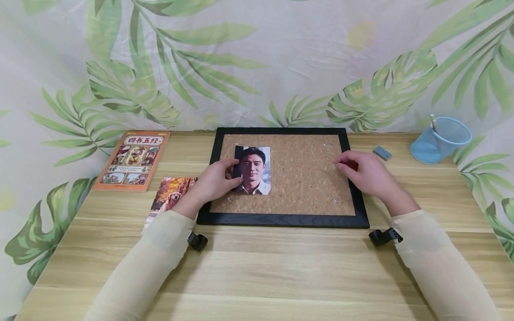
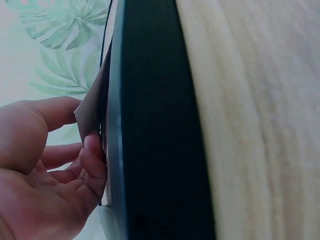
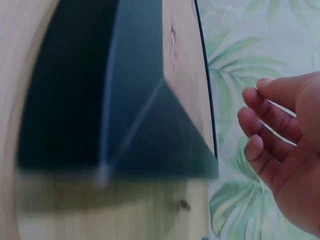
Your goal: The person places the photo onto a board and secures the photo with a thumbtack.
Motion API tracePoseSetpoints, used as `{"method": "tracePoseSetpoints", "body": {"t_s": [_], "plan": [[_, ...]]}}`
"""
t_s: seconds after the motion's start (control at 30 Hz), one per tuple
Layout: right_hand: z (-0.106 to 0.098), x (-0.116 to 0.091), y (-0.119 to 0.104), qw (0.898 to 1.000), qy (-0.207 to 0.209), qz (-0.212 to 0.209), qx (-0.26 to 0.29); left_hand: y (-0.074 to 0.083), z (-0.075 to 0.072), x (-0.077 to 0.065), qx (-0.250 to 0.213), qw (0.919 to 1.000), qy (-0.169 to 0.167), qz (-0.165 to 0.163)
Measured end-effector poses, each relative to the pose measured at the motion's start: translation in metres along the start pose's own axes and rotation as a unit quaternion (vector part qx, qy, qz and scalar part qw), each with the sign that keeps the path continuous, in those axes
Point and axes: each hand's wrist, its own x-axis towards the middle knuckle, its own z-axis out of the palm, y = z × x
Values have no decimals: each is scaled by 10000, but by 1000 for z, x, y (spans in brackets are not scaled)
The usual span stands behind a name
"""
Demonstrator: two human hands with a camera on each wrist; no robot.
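A portrait photo lies over the left part of a black-framed cork board. My left hand pinches the photo's left edge between thumb and fingers; in the left wrist view the photo bends up from the board there. Several small clear or shiny pins, too small to make out well, stand on the cork. My right hand hovers over the board's right edge, thumb and forefinger tips close together. In the right wrist view the right hand has loosely bent fingers, with nothing visible between them.
A second photo, of a dog, lies left of the board, partly under my left wrist. An orange book is at the back left. Behind my right hand are a blue-grey eraser and a blue mesh pen cup with a stick-like item.
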Motion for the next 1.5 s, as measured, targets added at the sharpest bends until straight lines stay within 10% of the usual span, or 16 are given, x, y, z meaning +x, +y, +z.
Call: {"method": "tracePoseSetpoints", "body": {"t_s": [0.77, 1.2, 1.5], "plan": [[55, 82, -61, 9904, -718, 266, 1152, 1, 3, 4, 291, 9994, -143, 78], [90, 125, -83, 9530, -941, 1026, 2690, -20, 15, 20, 267, 9994, -46, 227], [109, 152, -95, 9544, -1044, 855, 2662, 3, 3, 6, 191, 9996, -219, 61]]}}
